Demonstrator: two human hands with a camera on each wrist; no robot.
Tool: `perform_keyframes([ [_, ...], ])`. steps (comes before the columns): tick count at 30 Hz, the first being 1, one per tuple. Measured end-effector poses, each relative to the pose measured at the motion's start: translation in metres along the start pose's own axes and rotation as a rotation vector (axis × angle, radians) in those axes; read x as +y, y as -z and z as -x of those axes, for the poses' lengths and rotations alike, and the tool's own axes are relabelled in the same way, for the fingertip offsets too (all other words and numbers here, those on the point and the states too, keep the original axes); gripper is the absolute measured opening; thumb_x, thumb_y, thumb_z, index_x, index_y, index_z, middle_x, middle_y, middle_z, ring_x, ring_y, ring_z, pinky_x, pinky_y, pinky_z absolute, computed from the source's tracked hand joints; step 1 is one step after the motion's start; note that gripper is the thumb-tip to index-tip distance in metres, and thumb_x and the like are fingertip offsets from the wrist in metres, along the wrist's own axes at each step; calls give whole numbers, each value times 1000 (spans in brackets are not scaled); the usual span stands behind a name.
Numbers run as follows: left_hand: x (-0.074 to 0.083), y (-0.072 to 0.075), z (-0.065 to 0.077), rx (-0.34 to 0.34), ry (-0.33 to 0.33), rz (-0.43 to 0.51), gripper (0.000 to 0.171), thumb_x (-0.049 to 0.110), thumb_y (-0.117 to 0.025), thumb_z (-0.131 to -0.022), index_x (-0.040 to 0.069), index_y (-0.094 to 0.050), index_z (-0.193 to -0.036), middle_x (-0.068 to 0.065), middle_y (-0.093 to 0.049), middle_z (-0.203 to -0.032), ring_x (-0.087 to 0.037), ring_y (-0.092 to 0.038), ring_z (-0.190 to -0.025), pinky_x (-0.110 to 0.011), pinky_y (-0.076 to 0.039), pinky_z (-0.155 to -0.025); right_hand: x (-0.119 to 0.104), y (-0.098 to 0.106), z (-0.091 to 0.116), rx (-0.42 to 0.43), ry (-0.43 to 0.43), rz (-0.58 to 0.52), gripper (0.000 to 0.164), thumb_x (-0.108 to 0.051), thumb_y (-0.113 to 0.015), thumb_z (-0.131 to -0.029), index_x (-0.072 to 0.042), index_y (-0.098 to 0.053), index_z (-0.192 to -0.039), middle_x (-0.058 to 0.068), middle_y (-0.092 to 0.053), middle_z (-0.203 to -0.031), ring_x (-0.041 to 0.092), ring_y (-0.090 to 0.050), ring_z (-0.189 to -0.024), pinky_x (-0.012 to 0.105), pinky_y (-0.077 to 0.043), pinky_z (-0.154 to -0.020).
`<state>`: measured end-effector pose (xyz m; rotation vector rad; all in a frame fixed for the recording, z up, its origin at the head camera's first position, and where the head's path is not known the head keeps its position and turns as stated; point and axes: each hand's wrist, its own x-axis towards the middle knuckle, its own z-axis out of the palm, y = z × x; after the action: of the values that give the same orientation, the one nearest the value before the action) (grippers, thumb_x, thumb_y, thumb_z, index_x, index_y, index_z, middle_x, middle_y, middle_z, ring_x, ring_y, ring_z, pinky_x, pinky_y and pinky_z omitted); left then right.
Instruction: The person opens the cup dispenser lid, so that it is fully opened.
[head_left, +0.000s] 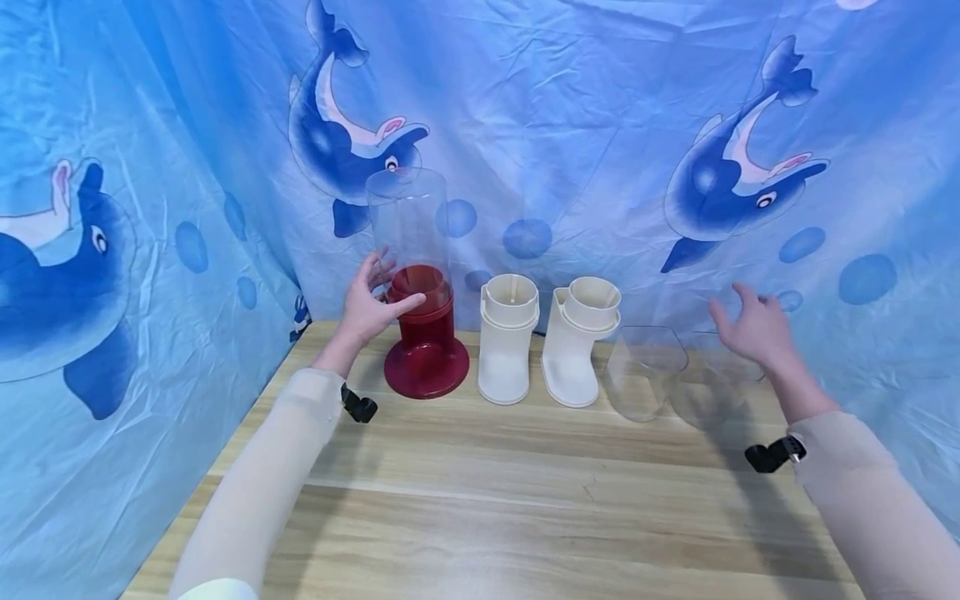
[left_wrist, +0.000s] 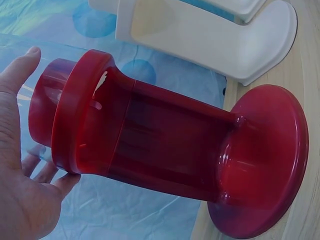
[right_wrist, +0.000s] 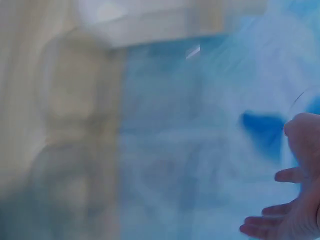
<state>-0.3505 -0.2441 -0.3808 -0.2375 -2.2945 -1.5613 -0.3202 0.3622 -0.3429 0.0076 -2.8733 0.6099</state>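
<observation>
A red stand [head_left: 427,367] with a round foot is upright on the table at left, and a tall clear cylinder [head_left: 407,212] rises from its collar. My left hand [head_left: 371,304] holds the clear cylinder low down at the collar, thumb in front and fingers on the far side. In the left wrist view, the thumb [left_wrist: 22,70] lies along the clear wall and a fingertip is right at the red collar [left_wrist: 82,110]. My right hand [head_left: 757,329] is raised over two clear cylinders [head_left: 645,375] at right, fingers spread and holding nothing.
Two white stands [head_left: 504,350] with open round tops are upright beside the red one, in the middle. A blue dolphin curtain [head_left: 562,150] hangs close behind and at the left. The wooden table [head_left: 480,500] extends forward. The right wrist view is blurred.
</observation>
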Motion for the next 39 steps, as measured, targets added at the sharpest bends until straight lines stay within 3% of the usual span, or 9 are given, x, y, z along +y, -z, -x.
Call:
perform_keyframes([
  [5,1,1,0,-3,-5,-11,102,44,-90,-85,33,-30,-167,-9,-47,-167,-32,-47,-152,-60,-44,-122,-73,21,-13,169,62,-153,76,-52,-36,-110,-2,-27,-166,40,-30,-165,63,-29,-150,77,-27,-120],
  [9,0,0,0,-4,-9,-16,101,45,-89,-85,31,-31,-167,-8,-48,-166,-32,-48,-151,-60,-46,-121,-138,26,-19,249,209,-245,64,-41,-46,-110,-7,-38,-163,27,-42,-164,51,-37,-153,68,-29,-125],
  [15,-2,1,2,-10,-5,-18,102,42,-90,-86,27,-30,-167,-9,-48,-166,-33,-48,-150,-61,-45,-121,-221,14,-24,203,456,-384,58,-31,-53,-109,-9,-41,-162,14,-43,-167,36,-39,-156,61,-41,-122],
  [20,-2,1,1,-14,-9,-15,102,45,-90,-85,27,-31,-167,-9,-49,-165,-32,-49,-150,-61,-46,-120,-277,-6,-25,97,539,-516,59,-30,-56,-109,-10,-40,-162,13,-43,-168,36,-39,-156,55,-44,-123],
  [24,0,2,2,-7,-10,-21,101,44,-90,-85,30,-32,-166,-8,-50,-165,-32,-50,-149,-60,-47,-120,-311,-30,-25,-28,520,-607,63,-36,-56,-110,-16,-34,-165,14,-38,-171,42,-36,-157,55,-37,-128],
  [29,-1,3,4,-6,3,-30,100,42,-90,-85,31,-32,-166,-10,-49,-165,-34,-49,-150,-61,-46,-120,-343,-67,-22,-169,411,-728,71,-49,-53,-109,-25,-22,-169,14,-27,-176,43,-28,-161,57,-29,-132],
  [34,0,2,4,-3,10,-39,101,45,-90,-85,32,-31,-166,-10,-48,-166,-35,-49,-150,-62,-46,-120,-363,-100,-17,-173,334,-808,74,-51,-54,-109,-23,-22,-169,14,-27,-176,38,-28,-163,56,-31,-132],
  [39,4,1,3,-3,7,-38,101,44,-90,-85,29,-32,-166,-11,-49,-165,-35,-49,-150,-62,-47,-119,-374,-120,-14,-166,256,-836,72,-53,-52,-109,-20,-27,-167,17,-31,-174,39,-33,-161,58,-33,-130],
])
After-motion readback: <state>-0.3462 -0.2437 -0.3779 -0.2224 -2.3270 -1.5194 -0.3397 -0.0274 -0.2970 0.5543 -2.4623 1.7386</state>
